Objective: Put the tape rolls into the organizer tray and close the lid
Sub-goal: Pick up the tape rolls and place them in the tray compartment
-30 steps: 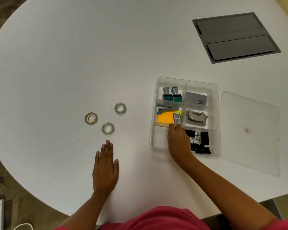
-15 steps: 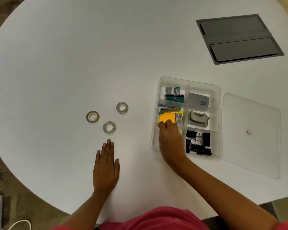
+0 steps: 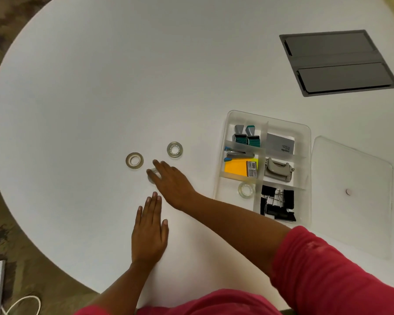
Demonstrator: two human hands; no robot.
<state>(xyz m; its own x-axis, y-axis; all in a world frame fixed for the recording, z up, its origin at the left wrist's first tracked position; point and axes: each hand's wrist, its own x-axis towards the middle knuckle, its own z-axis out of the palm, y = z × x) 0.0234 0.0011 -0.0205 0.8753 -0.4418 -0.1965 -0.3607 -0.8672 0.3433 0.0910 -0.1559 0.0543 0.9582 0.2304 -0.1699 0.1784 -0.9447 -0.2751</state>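
**Head view: one tape roll in the tray, right hand over another**

Head view, nearest first: a red sleeve (image 3: 328,269) fills the lower right corner, and the left hand (image 3: 149,233) lies flat, palm down, fingers straight and together, on the white table (image 3: 100,87), gripping nothing. Just beyond its fingertips the right hand (image 3: 171,180), reaching across from the right, covers the nearest tape roll (image 3: 152,176). Only a sliver of that roll shows under the fingers (image 3: 154,172), which are spread over it; whether they have pinched it cannot be told.

Just left of the right hand's fingertips lies a tan-edged tape roll (image 3: 134,160), flat on the table. Just beyond those fingertips, a little to the right, lies a clear tape roll (image 3: 175,150), also flat. Neither is touched.

Well right of the right hand stands the clear organizer tray (image 3: 305,133), open. A fourth tape roll (image 3: 246,189) rests in its near left compartment, the one closest to the right wrist. Black binder clips (image 3: 276,203) fill the near right compartment. Beyond them are orange sticky notes (image 3: 234,168), a grey hole punch (image 3: 278,169), a stapler (image 3: 239,155), green and grey clips (image 3: 246,136) and a grey card (image 3: 280,144).

The clear lid (image 3: 355,201) lies flat on the table just right of the tray, off it. Farthest away, a dark grey hatch panel (image 3: 337,62) is set into the tabletop.
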